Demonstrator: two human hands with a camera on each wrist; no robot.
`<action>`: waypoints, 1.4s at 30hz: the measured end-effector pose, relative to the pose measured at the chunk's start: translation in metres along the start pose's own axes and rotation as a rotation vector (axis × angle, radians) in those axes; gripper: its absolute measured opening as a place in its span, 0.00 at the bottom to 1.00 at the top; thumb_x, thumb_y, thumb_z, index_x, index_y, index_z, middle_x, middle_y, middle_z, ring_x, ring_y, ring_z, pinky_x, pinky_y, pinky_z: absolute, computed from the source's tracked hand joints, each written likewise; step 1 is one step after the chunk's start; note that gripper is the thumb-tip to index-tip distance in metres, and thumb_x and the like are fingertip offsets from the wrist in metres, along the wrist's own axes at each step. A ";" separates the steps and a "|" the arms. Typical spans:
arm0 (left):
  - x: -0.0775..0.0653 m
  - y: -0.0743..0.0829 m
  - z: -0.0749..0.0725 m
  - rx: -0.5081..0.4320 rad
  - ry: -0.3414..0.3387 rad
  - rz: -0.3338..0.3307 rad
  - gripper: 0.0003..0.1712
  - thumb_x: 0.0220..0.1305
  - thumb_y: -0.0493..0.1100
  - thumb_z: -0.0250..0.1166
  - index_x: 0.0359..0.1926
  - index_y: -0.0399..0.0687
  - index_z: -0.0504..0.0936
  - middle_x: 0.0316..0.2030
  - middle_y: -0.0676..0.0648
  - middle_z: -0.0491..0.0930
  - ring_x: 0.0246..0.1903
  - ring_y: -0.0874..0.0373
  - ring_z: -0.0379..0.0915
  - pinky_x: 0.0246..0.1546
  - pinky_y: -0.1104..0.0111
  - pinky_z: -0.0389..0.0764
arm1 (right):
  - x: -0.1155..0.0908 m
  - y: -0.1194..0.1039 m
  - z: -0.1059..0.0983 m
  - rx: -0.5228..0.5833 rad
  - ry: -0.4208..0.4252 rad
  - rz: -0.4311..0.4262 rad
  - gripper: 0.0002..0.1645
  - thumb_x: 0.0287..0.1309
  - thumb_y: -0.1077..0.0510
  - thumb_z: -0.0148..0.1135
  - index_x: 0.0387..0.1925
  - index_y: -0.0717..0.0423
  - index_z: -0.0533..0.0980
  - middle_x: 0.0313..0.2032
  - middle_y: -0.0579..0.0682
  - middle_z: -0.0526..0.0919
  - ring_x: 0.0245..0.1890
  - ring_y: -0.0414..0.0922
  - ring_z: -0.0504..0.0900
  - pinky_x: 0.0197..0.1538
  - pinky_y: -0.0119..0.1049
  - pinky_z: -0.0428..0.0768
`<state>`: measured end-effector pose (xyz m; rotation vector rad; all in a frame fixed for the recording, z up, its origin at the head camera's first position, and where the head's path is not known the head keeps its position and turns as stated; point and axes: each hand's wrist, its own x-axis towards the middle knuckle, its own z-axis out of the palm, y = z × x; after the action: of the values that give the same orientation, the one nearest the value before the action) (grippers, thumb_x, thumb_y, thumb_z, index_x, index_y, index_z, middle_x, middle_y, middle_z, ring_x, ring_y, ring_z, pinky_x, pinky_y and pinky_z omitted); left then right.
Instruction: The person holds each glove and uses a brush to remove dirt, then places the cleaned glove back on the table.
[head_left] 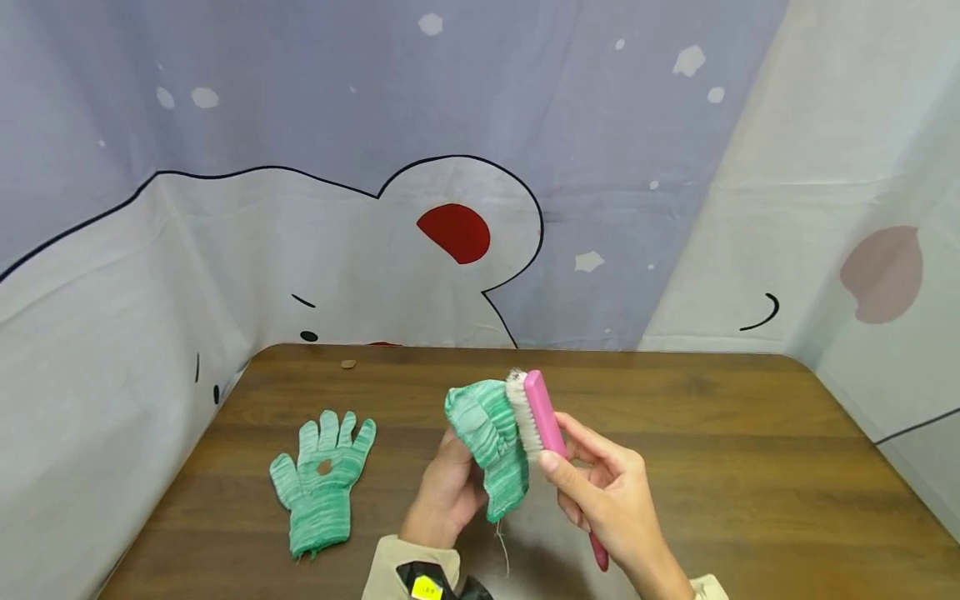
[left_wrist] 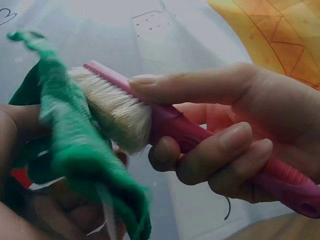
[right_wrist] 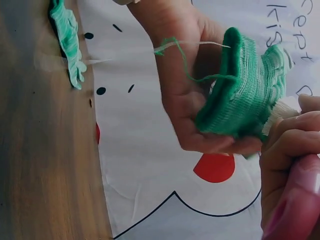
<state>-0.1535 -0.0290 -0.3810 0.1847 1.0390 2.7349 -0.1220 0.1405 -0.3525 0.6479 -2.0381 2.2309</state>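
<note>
My left hand [head_left: 450,487] holds up a green knitted glove [head_left: 491,442], bunched and folded, above the table. Loose white and green threads trail from the glove's cuff [right_wrist: 220,95]. In my right hand [head_left: 611,492] is a pink-handled brush [head_left: 546,417], gripped with the thumb along its back. The brush's pale bristles [left_wrist: 112,107] lie against the side of the held glove. Most of my left fingers are hidden behind the glove in the head view.
A second green glove [head_left: 322,492] lies flat at the left of the wooden table [head_left: 750,483], with a small brown patch [head_left: 324,467] on its palm. Near the back edge is a small brown piece [head_left: 348,364]. Behind the table hangs a printed curtain [head_left: 600,167].
</note>
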 end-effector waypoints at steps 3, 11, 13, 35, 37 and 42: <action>0.002 0.002 -0.002 -0.050 -0.026 0.007 0.11 0.51 0.38 0.65 0.35 0.58 0.78 0.32 0.57 0.78 0.33 0.64 0.73 0.38 0.71 0.74 | 0.000 0.000 0.000 0.001 -0.004 -0.017 0.26 0.55 0.72 0.56 0.57 0.67 0.67 0.27 0.48 0.77 0.08 0.38 0.63 0.07 0.30 0.62; 0.006 0.006 -0.001 -0.080 -0.110 -0.077 0.09 0.63 0.36 0.57 0.36 0.54 0.81 0.36 0.57 0.81 0.37 0.65 0.75 0.43 0.72 0.75 | 0.001 -0.001 -0.001 -0.001 0.043 -0.014 0.26 0.55 0.72 0.56 0.57 0.68 0.67 0.26 0.48 0.78 0.08 0.37 0.64 0.06 0.31 0.61; 0.007 0.005 0.000 -0.055 -0.087 -0.057 0.09 0.63 0.35 0.56 0.36 0.52 0.80 0.35 0.55 0.81 0.37 0.63 0.76 0.42 0.71 0.75 | 0.001 0.000 -0.003 0.002 0.062 0.005 0.26 0.56 0.71 0.56 0.57 0.68 0.67 0.26 0.49 0.79 0.08 0.36 0.64 0.06 0.31 0.61; 0.011 0.000 0.009 0.360 0.312 0.038 0.22 0.52 0.39 0.66 0.47 0.33 0.74 0.40 0.42 0.80 0.37 0.53 0.79 0.39 0.61 0.79 | 0.003 -0.003 -0.012 -0.035 0.128 0.065 0.25 0.57 0.69 0.57 0.57 0.65 0.68 0.24 0.50 0.77 0.09 0.36 0.65 0.07 0.34 0.61; 0.011 0.000 0.010 0.375 0.315 0.038 0.22 0.52 0.39 0.66 0.47 0.33 0.74 0.40 0.41 0.80 0.37 0.53 0.78 0.39 0.61 0.79 | 0.003 -0.002 -0.011 -0.056 0.102 0.093 0.25 0.56 0.67 0.58 0.57 0.63 0.68 0.27 0.52 0.78 0.09 0.37 0.65 0.08 0.33 0.62; 0.010 0.003 0.012 0.416 0.315 0.031 0.22 0.52 0.40 0.67 0.47 0.33 0.74 0.39 0.42 0.80 0.35 0.53 0.78 0.38 0.62 0.79 | 0.005 -0.001 -0.006 -0.119 0.143 0.197 0.25 0.54 0.62 0.62 0.55 0.57 0.71 0.27 0.54 0.79 0.09 0.38 0.65 0.09 0.31 0.64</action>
<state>-0.1620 -0.0215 -0.3698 -0.1767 1.6966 2.5917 -0.1283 0.1452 -0.3503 0.2797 -2.2263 2.1589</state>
